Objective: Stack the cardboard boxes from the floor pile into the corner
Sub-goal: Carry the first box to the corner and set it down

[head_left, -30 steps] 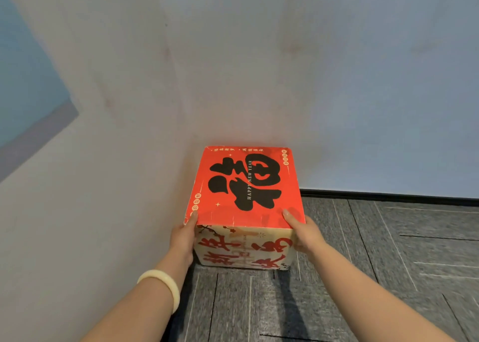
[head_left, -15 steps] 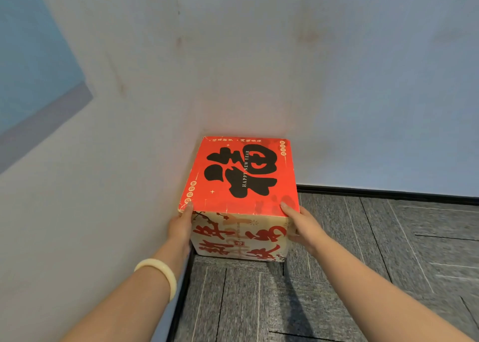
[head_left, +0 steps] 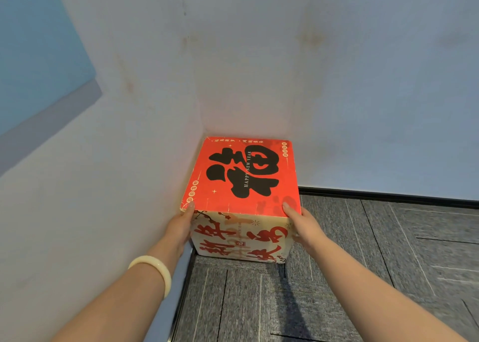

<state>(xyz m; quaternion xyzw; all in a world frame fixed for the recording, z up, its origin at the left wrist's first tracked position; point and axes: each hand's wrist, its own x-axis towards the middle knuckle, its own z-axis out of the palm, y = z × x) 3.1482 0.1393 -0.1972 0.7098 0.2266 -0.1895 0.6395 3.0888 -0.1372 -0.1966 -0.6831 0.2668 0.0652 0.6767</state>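
Observation:
A cube-shaped cardboard box [head_left: 243, 176] with a red top, a large black character and "HAPPY NEW YEAR" printed on it sits tight in the corner where the two walls meet. Its cream front face carries red characters, and its lower edge meets the carpet. My left hand [head_left: 181, 227] grips the box's near left edge, squeezed between the box and the left wall, thumb on the top corner. My right hand [head_left: 305, 227] grips the near right edge, thumb on the red top and fingers down the right side.
Pale walls close in on the left [head_left: 103, 186] and behind [head_left: 363, 108], with a dark baseboard [head_left: 388, 195] along the back wall. Grey carpet tiles [head_left: 375, 264] stretch to the right and towards me. No other boxes are in view.
The box has moved further back and down into the corner, ending against both walls. Both hands kept their hold on its near edges.

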